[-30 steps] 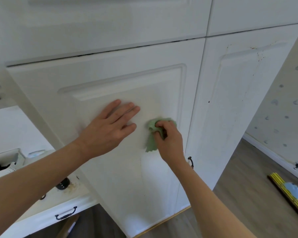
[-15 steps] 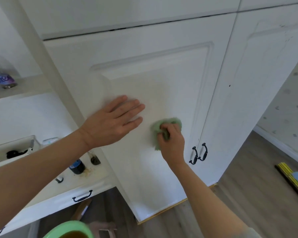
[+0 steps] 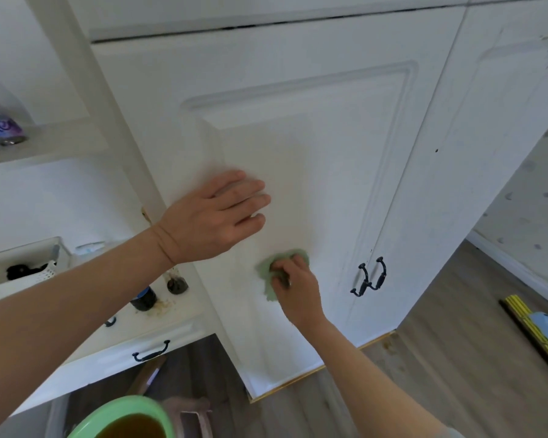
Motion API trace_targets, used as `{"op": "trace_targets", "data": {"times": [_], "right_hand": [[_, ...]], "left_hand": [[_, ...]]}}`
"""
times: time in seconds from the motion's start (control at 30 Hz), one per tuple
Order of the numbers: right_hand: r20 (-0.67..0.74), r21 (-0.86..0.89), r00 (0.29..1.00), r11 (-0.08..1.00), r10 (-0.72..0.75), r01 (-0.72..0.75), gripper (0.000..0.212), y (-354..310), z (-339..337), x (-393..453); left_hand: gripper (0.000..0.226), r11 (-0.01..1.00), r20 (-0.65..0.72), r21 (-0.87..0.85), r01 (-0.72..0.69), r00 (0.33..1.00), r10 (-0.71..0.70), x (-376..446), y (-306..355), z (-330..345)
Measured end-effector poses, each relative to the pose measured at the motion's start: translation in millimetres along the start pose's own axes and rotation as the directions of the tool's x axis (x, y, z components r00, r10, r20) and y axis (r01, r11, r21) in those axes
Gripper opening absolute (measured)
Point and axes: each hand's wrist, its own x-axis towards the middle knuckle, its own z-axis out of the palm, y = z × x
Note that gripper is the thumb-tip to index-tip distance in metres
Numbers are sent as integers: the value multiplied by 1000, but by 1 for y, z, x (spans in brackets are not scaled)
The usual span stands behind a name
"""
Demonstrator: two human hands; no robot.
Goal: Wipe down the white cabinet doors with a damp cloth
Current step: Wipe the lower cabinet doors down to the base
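White cabinetry fills most of the view, with wood-look flooring below and a speckled wall off to the right; the white cabinet door in the middle has a raised panel, and a second door stands just beside it on the right, each with a dark handle at the shared edge; the left hand lies flat against the panel with its fingers straight and close together, holding nothing; below it and a little to the right, the right hand has its fingers curled around a bunched green cloth and presses it to the lower part of the same panel, so the cloth sits against the door between the flat hand and the handles, apart from both; to the left a white countertop carries a dark bottle and brownish stains, with a white basket farther back and a drawer with a dark pull beneath; a green basin holding brownish liquid sits at the bottom edge; on the floor at far right lies a yellow mop head; a blurred purple-labelled container rests on a shelf at upper left
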Motion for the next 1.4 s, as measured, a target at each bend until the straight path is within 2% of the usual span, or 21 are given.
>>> {"op": "trace_targets", "data": {"times": [0.07, 0.13, 0.17, 0.23, 0.3, 0.37, 0.4, 0.5, 0.57, 0.63, 0.73, 0.8, 0.87, 0.9, 0.97, 1.0, 1.07, 1.13, 1.2, 1.27, 1.4], "right_hand": [[100, -41, 980, 985, 172, -168, 19, 21, 8, -13], [12, 46, 964, 963, 264, -265, 19, 14, 7, -12], [-84, 100, 962, 963, 258, -250, 19, 1, 8, -9], [-270, 190, 948, 974, 169, -120, 19, -35, 8, 1], [-332, 142, 942, 984, -53, 105, 19, -60, 19, 2], [-206, 9, 952, 972, -227, 233, 17, -54, 40, -6], [-117, -21, 970, 977, -214, 213, 16, -40, 50, -13], [79, -65, 997, 998, 0, 5, 14, 0, 63, -32], [63, -14, 998, 1000, 5, -4, 15, -5, 62, -33], [-49, 76, 989, 987, -140, 143, 15, -39, 59, -24], [-187, 93, 921, 928, -341, 362, 18, -79, 66, -7], [-137, -7, 889, 898, -437, 440, 20, -66, 76, -12], [32, -147, 888, 876, -460, 459, 22, -29, 83, -27], [104, -191, 906, 885, -411, 424, 23, -10, 83, -34], [146, -190, 956, 941, -256, 281, 22, 13, 72, -37], [111, -150, 978, 970, -178, 194, 19, 18, 63, -34], [-52, 16, 998, 1000, -21, 22, 17, 17, 35, -19], [-233, 279, 940, 943, 250, -181, 15, 16, 2, 5], [-318, 493, 807, 814, 498, -308, 15, 19, -16, 28], [-321, 553, 744, 754, 586, -355, 11, 14, -10, 30], [-24, 463, 871, 778, 491, -426, 14, 15, 38, -21]], "left_hand": [[13, 1000, 2, 8, 29, 1000, -29, -5, -3, -3], [16, 997, -22, 49, 54, 998, -53, -9, -8, -6], [17, 994, -39, 83, 69, 997, -66, -10, -9, -6], [17, 988, -73, 122, 99, 993, -91, -10, -9, -4], [15, 984, -76, 140, 106, 992, -97, -10, -6, -1], [15, 986, -69, 140, 90, 994, -81, -10, -5, 0], [15, 988, -67, 132, 81, 995, -73, -10, -6, 0], [16, 985, -58, 150, 80, 996, -72, -12, -6, 3], [16, 987, -62, 146, 68, 996, -60, -13, -4, 4], [16, 988, -56, 139, 68, 997, -61, -13, -5, 4], [14, 988, -41, 135, 78, 996, -73, -13, -5, 2], [15, 988, -26, 131, 76, 997, -74, -13, -5, 2], [15, 986, -12, 151, 71, 997, -70, -14, -6, 1], [16, 985, -10, 155, 71, 997, -71, -14, -6, 1], [20, 985, -8, 157, 68, 998, -68, -15, -6, 2], [23, 984, 0, 164, 66, 998, -67, -15, -6, 2], [28, 981, 13, 183, 65, 998, -68, -15, -6, 2], [31, 981, 37, 182, 71, 996, -78, -14, -5, 2], [33, 980, 67, 177, 93, 992, -106, -9, -1, 3], [33, 986, 114, 137, 89, 988, -105, 2, 10, 10], [36, 998, 220, 57, 39, 974, -50, 43, 34, 39]]}}
